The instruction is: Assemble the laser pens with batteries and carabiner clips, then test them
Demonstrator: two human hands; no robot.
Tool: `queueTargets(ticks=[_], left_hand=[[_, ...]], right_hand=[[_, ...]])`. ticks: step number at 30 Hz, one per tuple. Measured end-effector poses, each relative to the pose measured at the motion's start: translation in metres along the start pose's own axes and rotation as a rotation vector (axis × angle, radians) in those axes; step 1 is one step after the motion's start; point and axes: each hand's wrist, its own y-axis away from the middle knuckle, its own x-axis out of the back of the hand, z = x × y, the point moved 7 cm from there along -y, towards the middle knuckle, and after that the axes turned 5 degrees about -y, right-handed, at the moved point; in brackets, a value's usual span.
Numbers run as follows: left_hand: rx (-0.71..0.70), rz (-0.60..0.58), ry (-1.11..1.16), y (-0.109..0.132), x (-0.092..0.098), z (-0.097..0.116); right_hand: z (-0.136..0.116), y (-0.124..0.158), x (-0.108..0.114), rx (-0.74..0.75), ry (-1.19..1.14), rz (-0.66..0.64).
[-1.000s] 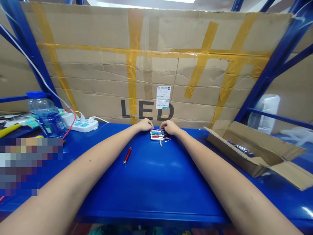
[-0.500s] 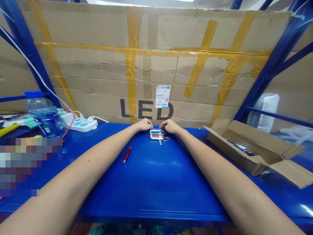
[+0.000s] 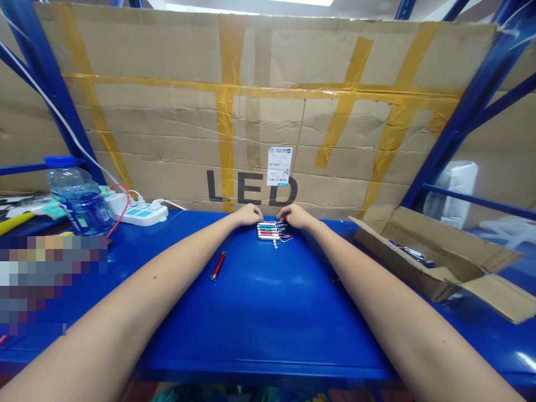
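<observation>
Several slim metallic pens or small torches (image 3: 268, 230) in blue, green, red and silver lie side by side in a stack near the back of the blue table. My left hand (image 3: 248, 214) is at the upper left end of the row, its fingers curled and touching or nearly touching it. At the upper right end is my right hand (image 3: 293, 215), fingers bent down beside the cords; whether it grips one is too small to tell. A single red cylinder (image 3: 218, 266) lies apart, nearer me on the left. Small silvery bits (image 3: 275, 244) sit just below the row.
An open cardboard box (image 3: 435, 279) with metallic items stands at the right. At the left are a blue-capped bottle (image 3: 79, 195) and a white power strip (image 3: 144, 214). A large cardboard sheet (image 3: 176, 134) closes off the back.
My right hand has shifted slightly to the right, away from my left hand. The row of cylinders and the lone red one look unchanged.
</observation>
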Motion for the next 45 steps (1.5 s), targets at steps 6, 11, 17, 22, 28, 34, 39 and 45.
queueTargets(ticks=[6,11,17,22,28,34,39,45], left_hand=[[0.012,0.011,0.004,0.0,0.0,0.0],[0.017,0.017,0.011,-0.001,0.0,-0.001],[0.021,0.016,0.016,0.001,-0.001,-0.001],[0.025,0.032,0.01,0.002,0.0,0.001],[0.031,0.123,-0.043,0.022,0.02,0.002],[-0.033,0.075,-0.32,0.088,0.044,0.006],[0.13,-0.249,-0.366,0.125,0.045,0.007],[0.229,-0.454,-0.168,0.137,0.03,0.012]], right_hand=[[0.004,-0.001,0.0,-0.007,0.01,-0.001],[0.004,0.001,0.004,-0.016,0.053,0.049],[0.002,0.001,0.001,-0.006,0.033,0.016],[-0.002,0.002,0.0,-0.007,0.002,-0.007],[-0.014,0.012,0.014,-0.032,0.033,0.097],[-0.053,0.056,0.033,0.05,0.14,0.218],[-0.093,0.094,0.018,0.102,0.174,0.118],[-0.157,0.123,-0.028,0.353,0.111,-0.086]])
